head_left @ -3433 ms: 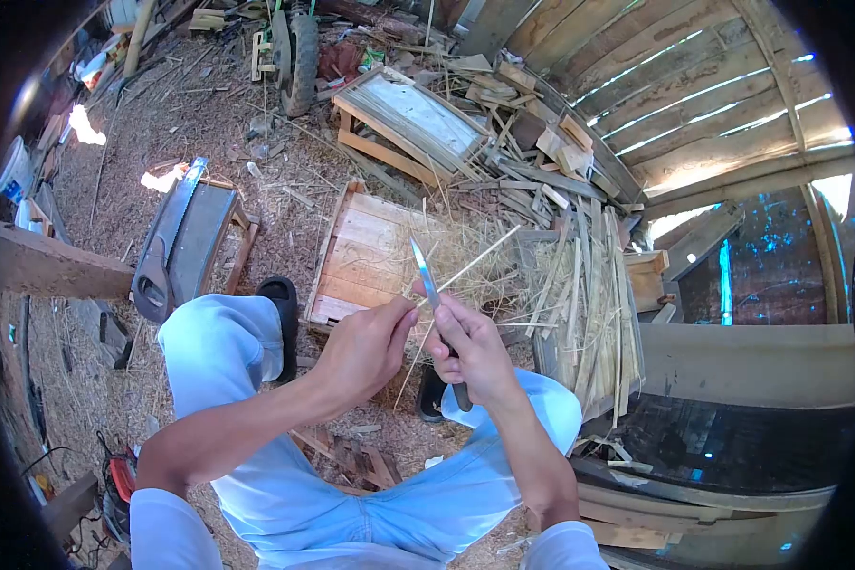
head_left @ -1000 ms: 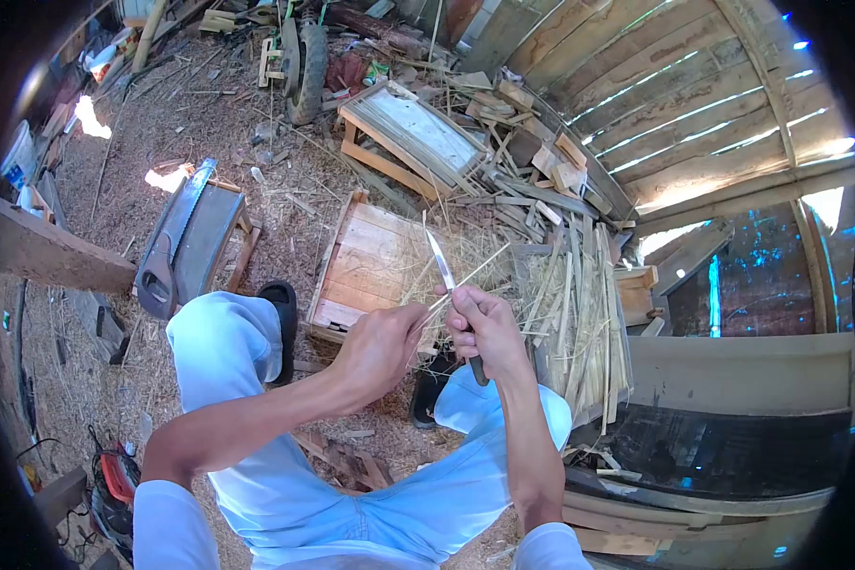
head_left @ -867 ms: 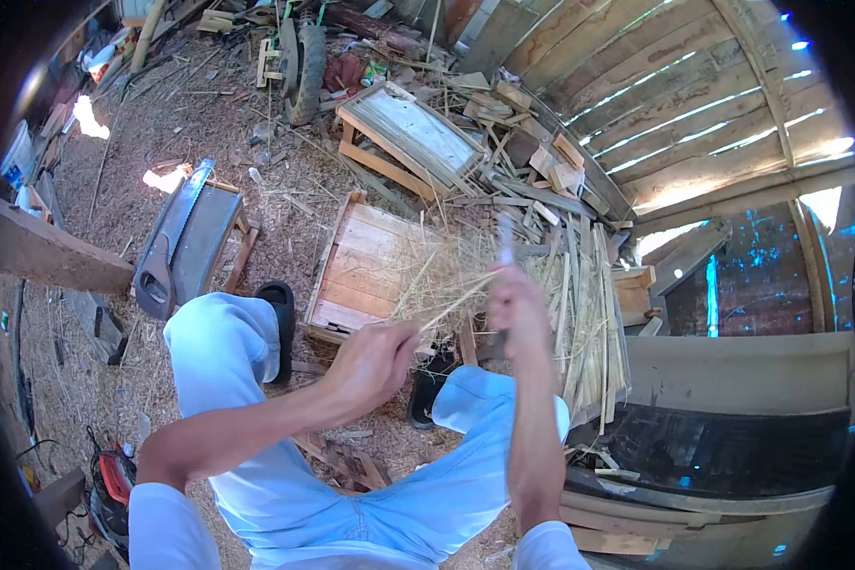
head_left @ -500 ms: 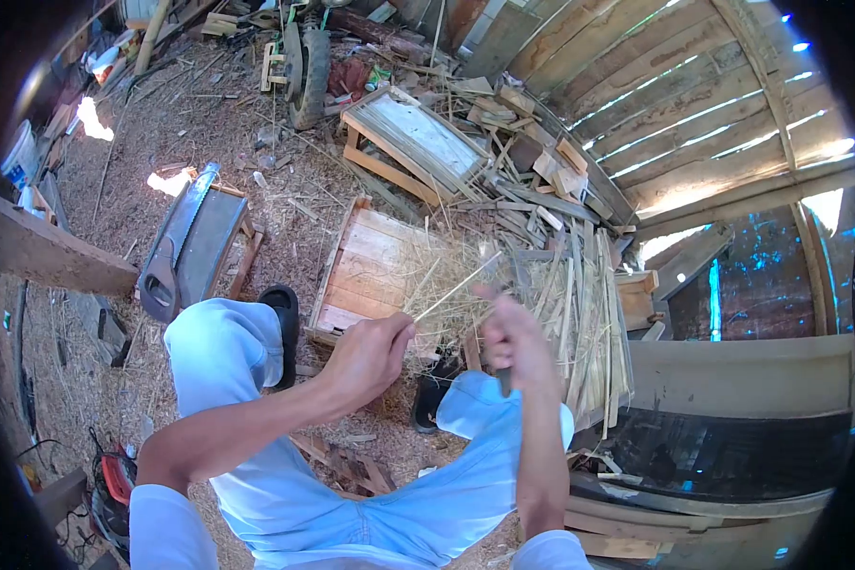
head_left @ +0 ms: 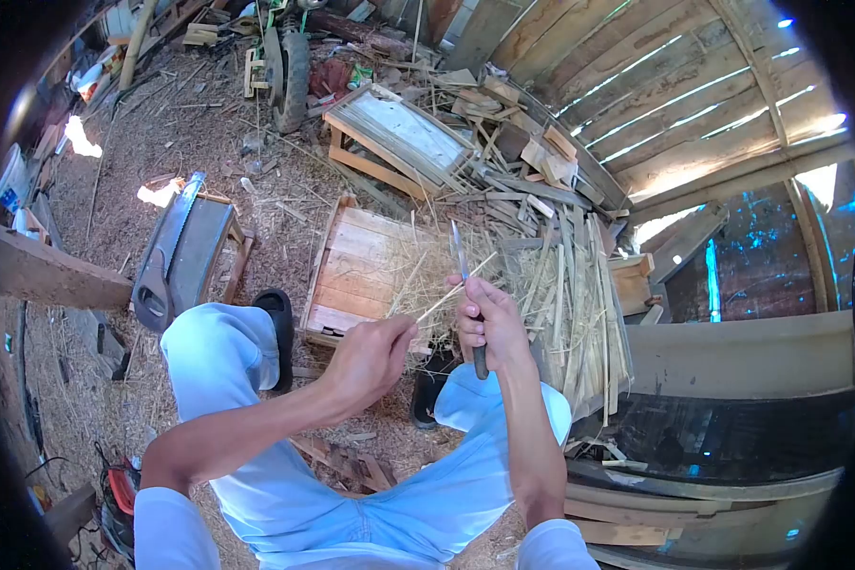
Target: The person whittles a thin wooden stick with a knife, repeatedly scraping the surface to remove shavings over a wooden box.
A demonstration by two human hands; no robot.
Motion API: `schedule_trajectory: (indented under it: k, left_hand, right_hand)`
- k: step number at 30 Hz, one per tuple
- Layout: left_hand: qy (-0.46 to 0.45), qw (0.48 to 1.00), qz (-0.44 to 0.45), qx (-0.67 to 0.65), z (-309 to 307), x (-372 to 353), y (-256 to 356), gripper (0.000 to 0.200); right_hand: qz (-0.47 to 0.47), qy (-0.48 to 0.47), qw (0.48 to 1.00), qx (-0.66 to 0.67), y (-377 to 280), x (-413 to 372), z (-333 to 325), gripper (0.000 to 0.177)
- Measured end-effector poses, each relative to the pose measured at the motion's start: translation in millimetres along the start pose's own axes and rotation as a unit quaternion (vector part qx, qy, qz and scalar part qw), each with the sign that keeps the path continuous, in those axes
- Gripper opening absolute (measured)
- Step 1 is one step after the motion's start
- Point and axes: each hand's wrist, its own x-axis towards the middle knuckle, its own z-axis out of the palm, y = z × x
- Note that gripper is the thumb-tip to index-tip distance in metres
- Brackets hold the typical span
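My right hand [head_left: 489, 323] grips knife [head_left: 465, 285], blade up; left hand [head_left: 370, 356] pinches thin stick [head_left: 456, 288] crossing beside the blade.

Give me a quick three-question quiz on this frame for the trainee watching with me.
1. Multiple choice: what does the right hand hold?
A) a knife
B) a hammer
C) a pair of pliers
2. True or false: the knife blade points down at the person's lap.
3. Short answer: what does the left hand pinch between its fingertips?

Key
1. A.
2. False: the blade points up and away from the body.
3. A thin pale strip, which runs up across the knife.
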Motion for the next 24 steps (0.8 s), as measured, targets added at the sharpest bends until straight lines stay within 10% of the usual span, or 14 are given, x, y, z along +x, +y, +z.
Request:
schedule_trajectory:
  k: [9, 16, 24]
  left_hand:
    - [-0.012, 1.0, 0.002, 0.009, -11.9, -13.1, -4.8, 0.014]
    - [0.059, 0.995, 0.029, 0.079, -8.3, 5.0, -18.2, 0.011]
    - [0.044, 0.989, 0.056, 0.128, -9.0, 4.2, -10.7, 0.017]
  right_hand:
    - [-0.185, 0.222, 0.953, 0.093, -42.4, 29.7, -90.9, 0.031]
    - [0.039, 0.016, 0.998, -0.051, 10.7, -12.2, 14.8, 0.036]
    - [0.062, -0.063, 0.993, -0.074, 12.8, -7.8, 35.6, 0.037]
